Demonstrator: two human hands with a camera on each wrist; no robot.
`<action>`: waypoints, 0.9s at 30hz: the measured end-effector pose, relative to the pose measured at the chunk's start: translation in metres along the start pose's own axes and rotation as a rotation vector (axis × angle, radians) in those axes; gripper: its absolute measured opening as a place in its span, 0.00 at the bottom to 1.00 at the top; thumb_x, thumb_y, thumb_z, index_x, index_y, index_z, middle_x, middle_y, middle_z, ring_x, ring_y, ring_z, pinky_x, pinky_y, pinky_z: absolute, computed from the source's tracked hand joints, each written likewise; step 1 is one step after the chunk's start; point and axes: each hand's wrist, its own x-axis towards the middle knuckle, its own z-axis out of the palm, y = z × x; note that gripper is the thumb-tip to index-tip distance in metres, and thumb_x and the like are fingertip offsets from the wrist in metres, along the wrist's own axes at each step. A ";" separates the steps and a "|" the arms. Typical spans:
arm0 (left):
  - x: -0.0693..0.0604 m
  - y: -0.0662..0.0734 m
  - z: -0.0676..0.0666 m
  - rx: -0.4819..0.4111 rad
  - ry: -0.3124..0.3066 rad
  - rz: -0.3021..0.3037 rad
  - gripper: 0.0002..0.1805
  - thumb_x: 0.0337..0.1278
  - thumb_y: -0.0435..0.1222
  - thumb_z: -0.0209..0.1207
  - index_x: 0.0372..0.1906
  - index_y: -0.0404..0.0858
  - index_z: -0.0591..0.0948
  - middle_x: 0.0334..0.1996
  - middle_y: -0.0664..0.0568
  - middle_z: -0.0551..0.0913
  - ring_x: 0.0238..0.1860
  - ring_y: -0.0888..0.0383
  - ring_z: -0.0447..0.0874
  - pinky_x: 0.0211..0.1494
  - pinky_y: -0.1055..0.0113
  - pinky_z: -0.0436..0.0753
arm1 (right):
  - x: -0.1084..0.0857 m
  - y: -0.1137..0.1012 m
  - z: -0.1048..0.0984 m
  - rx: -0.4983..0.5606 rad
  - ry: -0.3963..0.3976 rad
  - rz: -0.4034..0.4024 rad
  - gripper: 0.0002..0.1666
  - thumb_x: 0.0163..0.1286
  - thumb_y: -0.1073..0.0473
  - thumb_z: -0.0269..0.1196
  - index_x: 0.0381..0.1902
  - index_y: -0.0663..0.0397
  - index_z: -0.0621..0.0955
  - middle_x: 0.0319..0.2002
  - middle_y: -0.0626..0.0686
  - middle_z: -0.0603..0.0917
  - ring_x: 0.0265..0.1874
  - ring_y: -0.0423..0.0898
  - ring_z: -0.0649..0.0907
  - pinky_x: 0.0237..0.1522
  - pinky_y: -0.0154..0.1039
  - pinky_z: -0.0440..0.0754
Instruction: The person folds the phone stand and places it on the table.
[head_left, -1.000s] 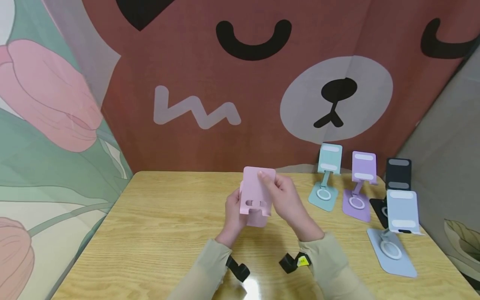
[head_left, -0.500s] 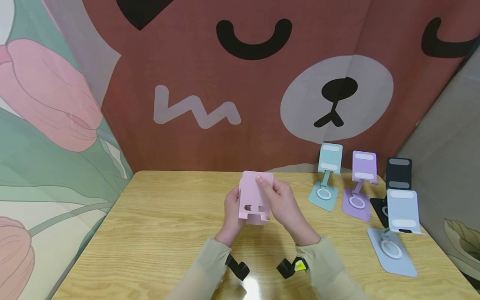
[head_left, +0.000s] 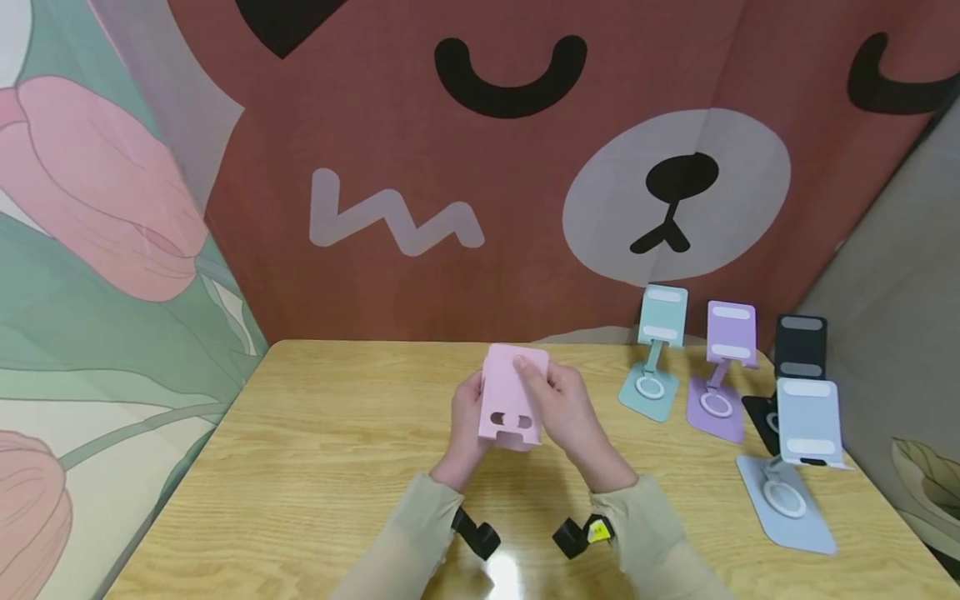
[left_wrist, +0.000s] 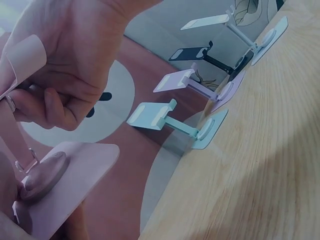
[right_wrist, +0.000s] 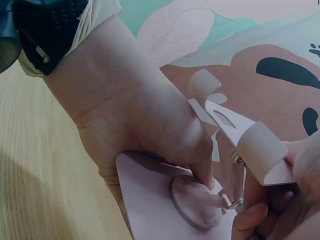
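Both hands hold a pink folding phone stand above the table. My left hand grips the base plate, its thumb by the round hinge disc in the right wrist view. My right hand pinches the upper plate, its thumb lying on the front face. In the left wrist view the fingers of the right hand curl behind that plate, close to its curved lip. A short arm joins the two plates, which stand apart at an angle. The left hand's fingers are mostly hidden behind the stand in the head view.
Phone stands in mint, purple, black and light blue stand unfolded along the right side of the wooden table. A curtain with a bear print hangs behind the table's back edge.
The pink stand's upper plate has dropped and tilted, so less of the base shows beneath it. My right hand has moved slightly down and left with it; the left hand stays nearly still.
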 end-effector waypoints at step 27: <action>0.003 -0.003 -0.005 -0.145 -0.051 -0.036 0.16 0.76 0.31 0.51 0.42 0.19 0.82 0.25 0.47 0.82 0.23 0.64 0.77 0.26 0.74 0.76 | -0.001 -0.001 0.002 0.120 0.016 0.113 0.22 0.77 0.47 0.62 0.45 0.64 0.84 0.34 0.55 0.84 0.34 0.46 0.81 0.35 0.37 0.80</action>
